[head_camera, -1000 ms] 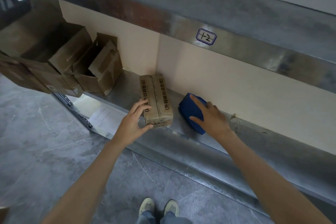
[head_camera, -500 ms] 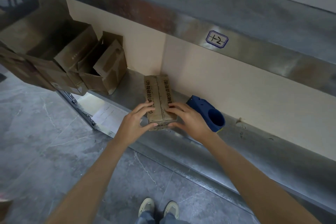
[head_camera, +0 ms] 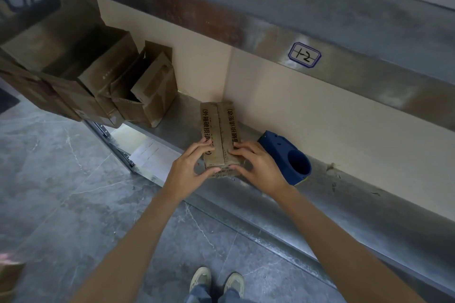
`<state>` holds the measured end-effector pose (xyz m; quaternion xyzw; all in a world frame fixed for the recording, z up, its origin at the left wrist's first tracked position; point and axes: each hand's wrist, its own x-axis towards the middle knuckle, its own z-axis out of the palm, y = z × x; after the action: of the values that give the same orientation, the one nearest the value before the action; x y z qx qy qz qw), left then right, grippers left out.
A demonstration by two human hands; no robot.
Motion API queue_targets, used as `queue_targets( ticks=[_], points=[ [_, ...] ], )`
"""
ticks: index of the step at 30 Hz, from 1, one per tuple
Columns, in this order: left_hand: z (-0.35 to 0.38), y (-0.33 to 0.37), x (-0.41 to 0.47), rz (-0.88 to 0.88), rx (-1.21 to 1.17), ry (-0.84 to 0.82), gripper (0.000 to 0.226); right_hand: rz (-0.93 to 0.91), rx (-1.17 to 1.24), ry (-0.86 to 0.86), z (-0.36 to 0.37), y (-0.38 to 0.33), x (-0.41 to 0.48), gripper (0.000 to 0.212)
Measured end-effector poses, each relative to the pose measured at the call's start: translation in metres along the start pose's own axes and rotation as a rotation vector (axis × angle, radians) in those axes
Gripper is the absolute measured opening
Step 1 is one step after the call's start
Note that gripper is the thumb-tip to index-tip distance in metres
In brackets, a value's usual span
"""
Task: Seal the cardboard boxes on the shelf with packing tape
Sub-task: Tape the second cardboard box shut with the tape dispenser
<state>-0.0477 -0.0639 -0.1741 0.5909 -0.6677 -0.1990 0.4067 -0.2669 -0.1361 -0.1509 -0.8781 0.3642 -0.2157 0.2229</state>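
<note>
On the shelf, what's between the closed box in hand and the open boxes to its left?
Nothing: only bare metal shelf between the closed box and the open boxes, in the head view.

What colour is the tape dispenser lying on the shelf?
The tape dispenser is dark blue, shown in the head view.

Left hand (head_camera: 189,172) and right hand (head_camera: 261,168) hide the near end of the small closed box (head_camera: 219,125) — far left of it, a large open box (head_camera: 59,56) is cropped.
</note>
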Motion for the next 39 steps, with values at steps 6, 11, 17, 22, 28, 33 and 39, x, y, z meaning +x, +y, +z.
queue_targets(
  ticks=[6,11,17,22,28,33,39],
  points=[
    [0.009,0.005,0.004,-0.037,0.01,0.144,0.031,0.061,-0.03,0.061,0.003,-0.011,0.006,0.03],
    [0.013,0.002,0.006,-0.052,0.004,0.177,0.03,0.101,0.03,0.139,0.007,-0.013,0.011,0.016],
    [0.007,-0.001,0.004,-0.066,-0.055,0.1,0.032,0.059,0.103,0.047,0.002,-0.003,0.008,0.02],
    [0.006,0.0,0.004,-0.081,-0.072,0.072,0.032,0.009,0.103,0.015,-0.002,0.005,0.006,0.024],
    [-0.003,0.0,0.006,-0.087,-0.12,0.003,0.033,0.023,0.105,0.009,-0.004,0.001,0.007,0.026],
    [-0.011,-0.001,0.006,-0.117,-0.123,-0.072,0.046,0.003,0.082,-0.194,-0.022,0.007,0.006,0.049],
    [-0.007,-0.001,0.007,-0.135,-0.09,-0.042,0.044,-0.018,0.063,-0.11,-0.019,0.007,0.009,0.039]
  ],
)
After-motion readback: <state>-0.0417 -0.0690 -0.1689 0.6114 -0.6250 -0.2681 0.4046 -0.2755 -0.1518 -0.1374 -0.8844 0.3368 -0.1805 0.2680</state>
